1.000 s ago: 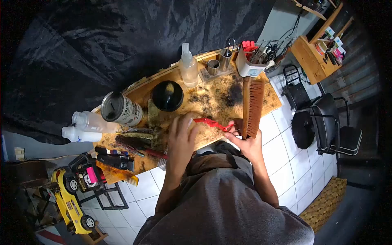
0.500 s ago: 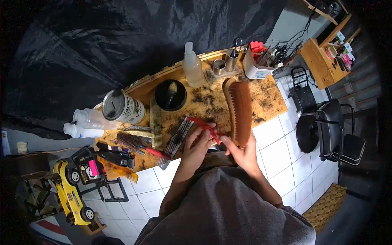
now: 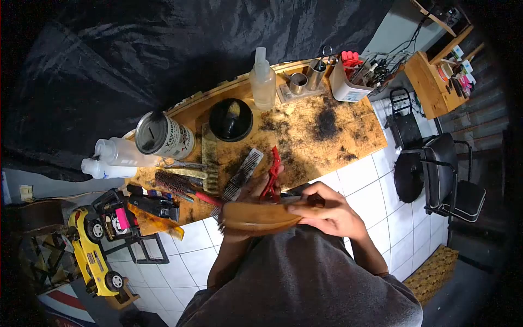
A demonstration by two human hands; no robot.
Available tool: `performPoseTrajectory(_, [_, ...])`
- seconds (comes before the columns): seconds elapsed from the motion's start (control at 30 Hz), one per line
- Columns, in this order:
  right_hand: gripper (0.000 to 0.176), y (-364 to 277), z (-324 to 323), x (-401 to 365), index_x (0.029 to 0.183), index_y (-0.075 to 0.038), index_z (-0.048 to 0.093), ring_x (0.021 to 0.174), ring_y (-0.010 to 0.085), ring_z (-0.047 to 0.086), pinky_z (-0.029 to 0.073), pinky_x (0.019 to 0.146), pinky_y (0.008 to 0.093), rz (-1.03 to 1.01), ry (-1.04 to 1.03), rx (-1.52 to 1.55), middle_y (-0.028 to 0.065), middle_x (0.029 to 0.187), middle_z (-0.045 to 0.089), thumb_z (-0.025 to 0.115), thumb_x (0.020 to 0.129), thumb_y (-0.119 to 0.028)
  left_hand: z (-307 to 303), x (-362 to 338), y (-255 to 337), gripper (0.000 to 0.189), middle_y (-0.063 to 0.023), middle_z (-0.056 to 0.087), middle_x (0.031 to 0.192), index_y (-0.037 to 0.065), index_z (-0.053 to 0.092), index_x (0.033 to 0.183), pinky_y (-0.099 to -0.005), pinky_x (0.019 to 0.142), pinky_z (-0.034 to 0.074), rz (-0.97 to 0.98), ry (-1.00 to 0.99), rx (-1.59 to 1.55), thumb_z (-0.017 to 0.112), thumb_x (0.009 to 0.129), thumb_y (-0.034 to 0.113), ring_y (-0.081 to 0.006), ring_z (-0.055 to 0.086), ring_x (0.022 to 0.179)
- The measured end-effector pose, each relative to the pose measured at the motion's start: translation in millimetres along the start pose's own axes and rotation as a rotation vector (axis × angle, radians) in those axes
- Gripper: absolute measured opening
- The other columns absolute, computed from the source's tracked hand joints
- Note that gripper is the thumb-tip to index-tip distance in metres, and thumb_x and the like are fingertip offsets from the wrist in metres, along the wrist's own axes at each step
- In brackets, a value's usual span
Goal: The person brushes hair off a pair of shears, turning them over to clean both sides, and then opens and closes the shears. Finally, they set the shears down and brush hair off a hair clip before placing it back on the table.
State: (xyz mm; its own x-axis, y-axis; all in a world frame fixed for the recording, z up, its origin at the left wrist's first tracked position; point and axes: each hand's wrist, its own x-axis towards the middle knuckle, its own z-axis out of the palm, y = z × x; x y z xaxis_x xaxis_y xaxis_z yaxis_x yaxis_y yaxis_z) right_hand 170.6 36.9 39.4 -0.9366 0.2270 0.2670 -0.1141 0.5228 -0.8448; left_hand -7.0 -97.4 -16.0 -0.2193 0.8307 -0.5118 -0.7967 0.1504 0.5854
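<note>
My right hand [image 3: 333, 213] grips a wooden-handled brush [image 3: 259, 218] by one end. The brush lies crosswise in front of my left forearm, its bristles mostly out of sight. Behind it, my left hand [image 3: 257, 189] is closed on a red hair clip [image 3: 274, 166], which points up over the table edge; the brush covers part of that hand. Just left of the clip lies a dark and silver comb [image 3: 243, 173]. A round brush [image 3: 175, 184] with a red handle rests further left.
Cut hair [image 3: 326, 124] is scattered across the wooden table [image 3: 359, 131]. Along its back stand a spray bottle [image 3: 263, 87], a black bowl [image 3: 220, 122] with a small brush, a tin [image 3: 163, 136] and a white container [image 3: 348, 90]. Clippers [image 3: 155, 207] lie left; a chair [image 3: 444, 163] stands right.
The wooden brush has swung from upright on the right to lying sideways across my left wrist. The red clip has turned more upright in my left hand.
</note>
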Motion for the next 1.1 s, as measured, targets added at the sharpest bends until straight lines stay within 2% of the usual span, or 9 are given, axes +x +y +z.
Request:
performPoseTrajectory(0.17, [0.024,37,5,-2,0.106,-0.018,0.072,0.087,0.0247,0.059,0.050,0.073,0.0356,0.159,0.234,-0.361,0.0131,0.098,0.058,0.068,0.083,-0.015,-18,-2,-22,0.030,-0.0045,0.056,0.110,0.006,0.049,0.125,-0.0259,0.076,0.046,0.109,-0.036,-0.235,0.049,0.099,0.022,-0.0121,0.055,0.090])
performPoseTrajectory(0.23, [0.024,35,1,11,0.104,-0.016,0.072,0.081,0.0227,0.063,0.058,0.065,0.0351,0.283,0.373,-0.631,0.0120,0.098,0.059,0.070,0.081,-0.013,-15,-5,-10,0.028,-0.0047,0.055,0.111,0.006,0.049,0.124,-0.0265,0.076,0.046,0.065,-0.370,-0.387,0.048,0.099,0.020,-0.0140,0.055,0.089])
performPoseTrajectory(0.37, [0.036,12,-9,23,0.113,-0.006,0.067,0.076,0.0193,0.060,0.052,0.062,0.0330,0.410,0.414,-0.325,0.0121,0.094,0.060,0.074,0.079,-0.014,-6,-12,-7,0.028,-0.0063,0.056,0.110,0.006,0.050,0.124,-0.0260,0.076,0.046,0.095,-0.275,-0.346,0.048,0.099,0.019,-0.0150,0.055,0.089])
performPoseTrajectory(0.57, [0.043,9,5,6,0.113,-0.006,0.066,0.073,0.0219,0.061,0.052,0.068,0.0345,0.084,-0.106,-0.090,0.0111,0.086,0.061,0.078,0.075,-0.024,-13,2,-23,0.024,-0.0044,0.061,0.098,0.005,0.056,0.117,-0.0238,0.070,0.046,0.225,-0.032,-0.104,0.054,0.096,0.017,-0.0104,0.056,0.080])
performPoseTrajectory(0.77, [0.038,17,1,16,0.112,0.003,0.062,0.083,0.0236,0.066,0.052,0.075,0.0348,0.403,0.416,-0.316,0.0170,0.092,0.069,0.073,0.081,-0.016,-9,-31,-3,0.035,-0.0023,0.056,0.099,0.000,0.052,0.126,-0.0219,0.068,0.041,0.179,-0.154,-0.091,0.047,0.100,0.023,-0.0082,0.050,0.076])
performPoseTrajectory(0.83, [0.036,12,0,13,0.111,0.004,0.062,0.085,0.0220,0.066,0.051,0.078,0.0329,0.578,0.405,-0.249,0.0165,0.093,0.069,0.072,0.081,-0.014,-9,-30,-4,0.036,-0.0019,0.056,0.100,-0.001,0.053,0.123,-0.0218,0.068,0.041,0.185,-0.187,-0.122,0.045,0.101,0.026,-0.0074,0.050,0.076])
performPoseTrajectory(1.0, [0.046,0,19,-5,0.107,0.001,0.065,0.083,0.0238,0.068,0.053,0.075,0.0301,0.239,-0.017,0.024,0.0145,0.094,0.069,0.080,0.074,-0.027,-28,-20,-19,0.032,-0.0027,0.059,0.103,0.002,0.058,0.116,-0.0228,0.069,0.044,0.152,-0.036,-0.138,0.048,0.099,0.028,-0.0080,0.054,0.080])
performPoseTrajectory(1.03, [0.047,-8,22,-2,0.106,0.000,0.066,0.082,0.0254,0.068,0.054,0.073,0.0296,0.260,-0.117,-0.006,0.0151,0.094,0.069,0.081,0.072,-0.029,-30,-16,-20,0.050,0.0000,0.057,0.100,0.003,0.043,0.135,-0.0235,0.064,0.043,0.168,-0.070,-0.079,0.054,0.096,0.032,-0.0089,0.052,0.073])
performPoseTrajectory(1.1, [0.050,0,32,-5,0.107,0.000,0.067,0.082,0.0275,0.069,0.053,0.071,0.0314,0.350,-0.019,-0.070,0.0185,0.094,0.069,0.082,0.070,-0.030,-24,-28,-35,0.046,-0.0010,0.059,0.099,0.004,0.045,0.134,-0.0239,0.064,0.043,0.359,-0.108,-0.236,0.053,0.096,0.030,-0.0087,0.052,0.071])
